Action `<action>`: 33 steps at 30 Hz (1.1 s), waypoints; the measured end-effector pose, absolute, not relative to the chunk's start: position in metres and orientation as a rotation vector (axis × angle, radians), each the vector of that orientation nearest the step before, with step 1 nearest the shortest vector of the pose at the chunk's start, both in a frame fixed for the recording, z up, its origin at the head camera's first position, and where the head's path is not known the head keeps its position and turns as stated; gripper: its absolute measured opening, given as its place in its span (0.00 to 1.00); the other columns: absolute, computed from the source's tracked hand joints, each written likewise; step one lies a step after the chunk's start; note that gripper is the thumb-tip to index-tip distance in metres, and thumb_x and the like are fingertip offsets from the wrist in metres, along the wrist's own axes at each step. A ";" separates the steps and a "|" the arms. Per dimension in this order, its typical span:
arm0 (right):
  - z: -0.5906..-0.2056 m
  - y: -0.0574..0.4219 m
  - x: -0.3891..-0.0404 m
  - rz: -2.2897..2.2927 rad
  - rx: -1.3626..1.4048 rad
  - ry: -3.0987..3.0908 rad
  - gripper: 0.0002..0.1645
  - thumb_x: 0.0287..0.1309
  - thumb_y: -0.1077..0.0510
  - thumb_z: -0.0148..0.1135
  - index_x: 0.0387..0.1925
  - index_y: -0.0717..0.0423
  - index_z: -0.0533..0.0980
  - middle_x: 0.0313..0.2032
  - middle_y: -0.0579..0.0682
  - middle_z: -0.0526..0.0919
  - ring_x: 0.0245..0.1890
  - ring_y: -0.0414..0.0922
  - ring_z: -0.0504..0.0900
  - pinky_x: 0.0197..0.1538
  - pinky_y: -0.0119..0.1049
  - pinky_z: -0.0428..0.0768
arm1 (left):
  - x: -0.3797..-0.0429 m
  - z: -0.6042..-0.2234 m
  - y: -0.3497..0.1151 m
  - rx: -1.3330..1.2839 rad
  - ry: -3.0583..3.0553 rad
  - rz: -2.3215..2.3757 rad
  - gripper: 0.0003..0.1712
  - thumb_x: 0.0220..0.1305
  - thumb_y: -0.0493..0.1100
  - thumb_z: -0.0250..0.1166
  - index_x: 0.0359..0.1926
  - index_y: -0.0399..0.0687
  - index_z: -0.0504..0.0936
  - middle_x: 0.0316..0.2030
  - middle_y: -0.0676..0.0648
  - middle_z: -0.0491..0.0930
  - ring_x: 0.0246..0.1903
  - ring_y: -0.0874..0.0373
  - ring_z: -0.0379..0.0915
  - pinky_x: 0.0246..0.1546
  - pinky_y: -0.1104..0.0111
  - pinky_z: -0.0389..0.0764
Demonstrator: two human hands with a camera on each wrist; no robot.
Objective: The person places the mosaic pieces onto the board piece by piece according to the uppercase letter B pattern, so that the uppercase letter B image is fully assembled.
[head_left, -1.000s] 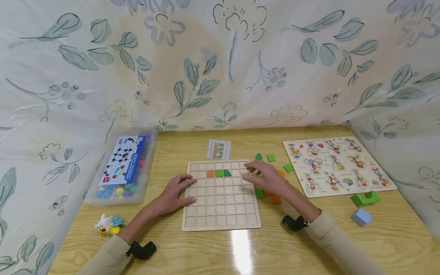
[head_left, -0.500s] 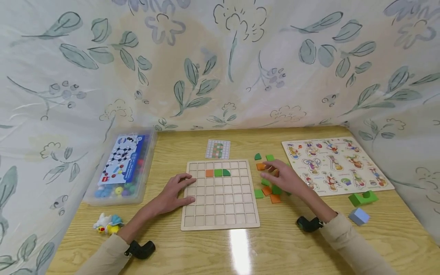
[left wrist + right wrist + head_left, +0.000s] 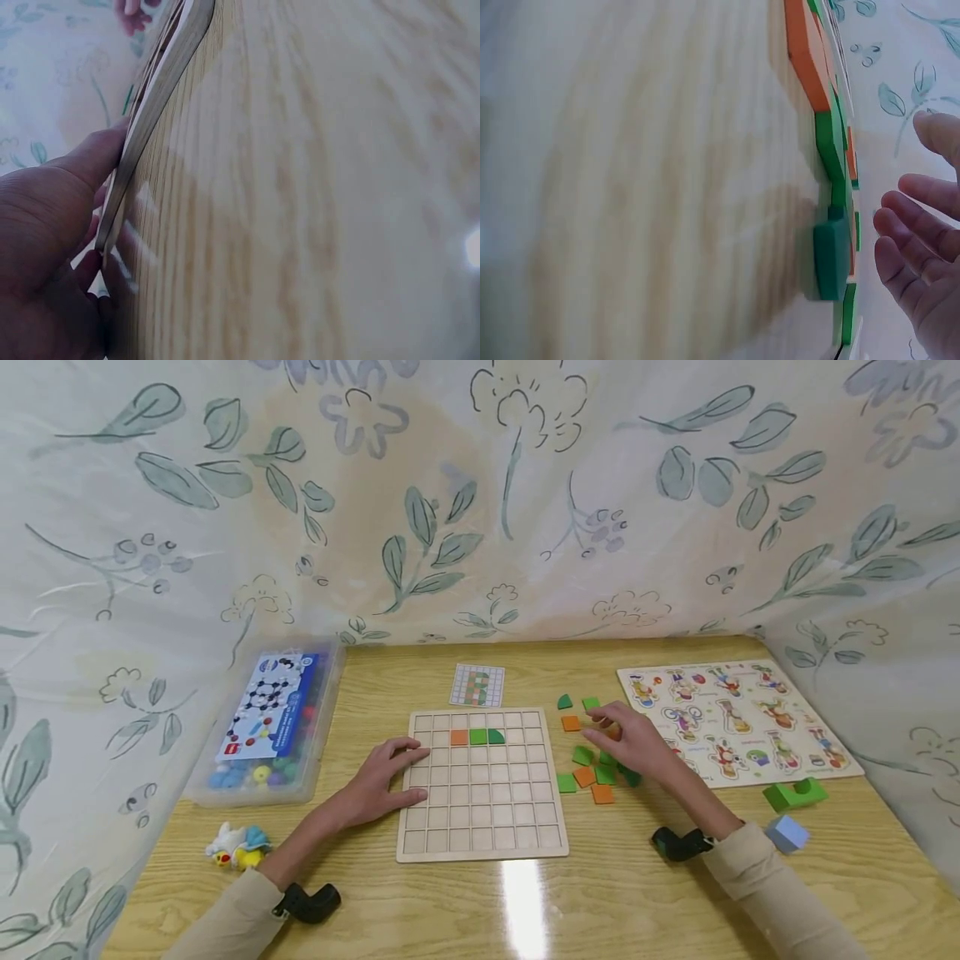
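A wooden grid board lies flat on the table, with an orange square tile, a green square tile and a dark green quarter-round tile side by side in its second row. At the board's left edge rests my left hand, thumb and fingers spread along the rim. In the left wrist view its thumb lies on that edge. My right hand hovers over loose orange and green tiles right of the board. The right wrist view shows its fingers relaxed and holding nothing.
A small pattern card lies behind the board. To the right are a wooden picture puzzle, a green block and a blue block. A plastic box of beads and small toy figures are at left.
My right hand has moved right from the board's edge to above the loose tiles, revealing an orange tile and others beneath it. The left hand stays on the board's edge.
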State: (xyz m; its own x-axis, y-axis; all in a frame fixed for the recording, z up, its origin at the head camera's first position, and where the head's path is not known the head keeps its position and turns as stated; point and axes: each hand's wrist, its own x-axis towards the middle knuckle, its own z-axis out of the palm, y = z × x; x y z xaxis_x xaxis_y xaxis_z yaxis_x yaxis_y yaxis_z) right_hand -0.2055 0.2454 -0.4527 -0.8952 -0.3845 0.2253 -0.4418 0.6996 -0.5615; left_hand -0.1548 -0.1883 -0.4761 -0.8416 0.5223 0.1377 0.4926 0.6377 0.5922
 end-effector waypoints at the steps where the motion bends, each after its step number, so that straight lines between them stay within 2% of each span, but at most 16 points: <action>1: -0.453 0.247 -0.206 0.957 0.680 -2.811 0.21 0.61 0.54 0.65 0.52 0.63 0.79 0.43 0.57 0.81 0.41 0.51 0.81 0.35 0.33 0.77 | -0.155 -0.476 -0.188 0.866 2.800 0.991 0.35 0.61 0.50 0.68 0.67 0.45 0.70 0.65 0.40 0.65 0.64 0.41 0.59 0.59 0.43 0.62; 7: -0.454 0.254 -0.204 0.977 0.635 -2.824 0.21 0.62 0.54 0.64 0.52 0.62 0.79 0.43 0.56 0.81 0.42 0.51 0.81 0.36 0.34 0.78 | -0.155 -0.476 -0.188 0.841 2.791 0.985 0.36 0.61 0.51 0.68 0.68 0.46 0.70 0.65 0.40 0.64 0.65 0.41 0.57 0.60 0.42 0.61; 21: -0.460 0.260 -0.205 0.949 0.643 -2.838 0.19 0.61 0.57 0.65 0.51 0.63 0.79 0.42 0.56 0.81 0.38 0.48 0.77 0.32 0.33 0.72 | -0.153 -0.471 -0.189 0.801 2.771 0.971 0.37 0.61 0.52 0.68 0.69 0.47 0.69 0.66 0.41 0.63 0.67 0.41 0.56 0.62 0.42 0.60; 28: -0.462 0.264 -0.204 0.857 0.648 -2.851 0.19 0.59 0.58 0.66 0.51 0.62 0.79 0.41 0.56 0.80 0.39 0.48 0.78 0.36 0.37 0.74 | -0.153 -0.472 -0.187 0.832 2.789 0.985 0.36 0.61 0.51 0.68 0.68 0.46 0.70 0.65 0.40 0.64 0.66 0.40 0.57 0.60 0.41 0.61; 33: -0.462 0.266 -0.204 0.859 0.662 -2.852 0.19 0.58 0.59 0.67 0.51 0.63 0.79 0.41 0.56 0.80 0.38 0.48 0.78 0.35 0.35 0.74 | -0.153 -0.471 -0.187 0.811 2.786 0.979 0.36 0.61 0.51 0.68 0.68 0.46 0.70 0.66 0.41 0.64 0.66 0.41 0.57 0.61 0.42 0.61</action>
